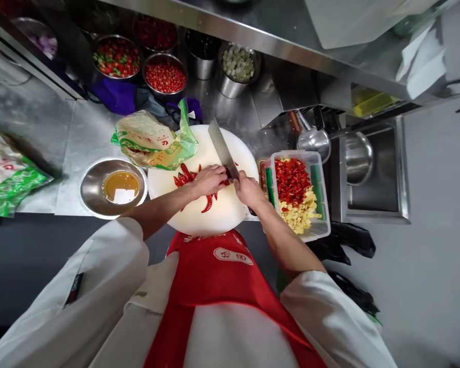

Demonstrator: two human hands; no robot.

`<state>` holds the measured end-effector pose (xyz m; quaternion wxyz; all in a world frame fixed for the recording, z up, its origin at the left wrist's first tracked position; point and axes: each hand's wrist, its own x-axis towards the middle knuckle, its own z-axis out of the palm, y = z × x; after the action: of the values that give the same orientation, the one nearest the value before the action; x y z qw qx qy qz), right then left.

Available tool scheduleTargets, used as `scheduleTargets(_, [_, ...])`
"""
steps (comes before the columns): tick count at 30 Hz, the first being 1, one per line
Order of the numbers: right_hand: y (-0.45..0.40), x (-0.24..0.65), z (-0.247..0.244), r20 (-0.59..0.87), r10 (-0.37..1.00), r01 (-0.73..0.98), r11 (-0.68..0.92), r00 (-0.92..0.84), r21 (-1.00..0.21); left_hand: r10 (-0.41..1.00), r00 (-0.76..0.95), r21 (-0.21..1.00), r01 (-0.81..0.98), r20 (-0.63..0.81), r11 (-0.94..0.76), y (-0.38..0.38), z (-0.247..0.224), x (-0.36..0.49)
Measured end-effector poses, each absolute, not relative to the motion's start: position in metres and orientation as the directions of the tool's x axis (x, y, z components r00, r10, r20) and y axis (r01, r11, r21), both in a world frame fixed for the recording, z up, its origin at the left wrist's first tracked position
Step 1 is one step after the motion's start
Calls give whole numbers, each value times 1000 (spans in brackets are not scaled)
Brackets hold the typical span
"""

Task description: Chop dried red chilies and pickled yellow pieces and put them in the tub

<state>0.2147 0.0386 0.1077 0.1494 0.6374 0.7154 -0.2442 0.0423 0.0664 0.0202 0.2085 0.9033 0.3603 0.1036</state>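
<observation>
My right hand [249,189] is closed round the handle of a cleaver [223,148], whose broad blade points away from me over the round white cutting board [199,220]. Beside the blade, my left hand [210,180] presses with bent fingers on red chili peppers, partly hidden under the fingertips. Several whole red chili peppers [184,175] lie left of that hand, and a curved one [207,204] rests nearer to me. At the board's far left, an opened green and white plastic bag [153,140] overlaps the edge.
A steel bowl of brown liquid [118,187] stands left of the board. To the right is a clear tub [322,225] holding chopped red chilies and yellow slices. Behind are pots of chopped vegetables [164,76] below a steel shelf [268,38]; a sink [375,199] is far right.
</observation>
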Motion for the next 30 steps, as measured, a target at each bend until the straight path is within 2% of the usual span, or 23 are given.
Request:
scheduleTargets(4, [12, 239, 137, -535, 830, 984, 88, -159, -157, 713, 700, 442, 628, 39, -641, 63, 26, 36])
scheduleTargets(9, [-45, 271, 170, -650, 745, 987, 76, -153, -145, 719, 695, 471, 624, 31, -623, 62, 20, 35])
scheduleTargets(13, [-23, 247, 141, -661, 739, 989, 50, -130, -138, 720, 694, 492, 618, 27, -614, 63, 15, 39])
scheduleTargets(18, [37, 207, 104, -522, 843, 986, 53, -129, -158, 701, 713, 477, 614, 5, -629, 63, 22, 36])
scheduleTargets(22, [20, 226, 126, -508, 849, 983, 73, -149, -167, 707, 706, 475, 607, 46, -637, 60, 27, 29])
scheduleTargets(27, [-44, 263, 165, -640, 754, 983, 44, -148, -176, 735, 678, 519, 624, 15, -585, 58, 18, 28])
scheduleTargets(30, [-48, 259, 160, -677, 725, 986, 19, -126, -164, 735, 678, 528, 617, 19, -583, 58, 13, 30])
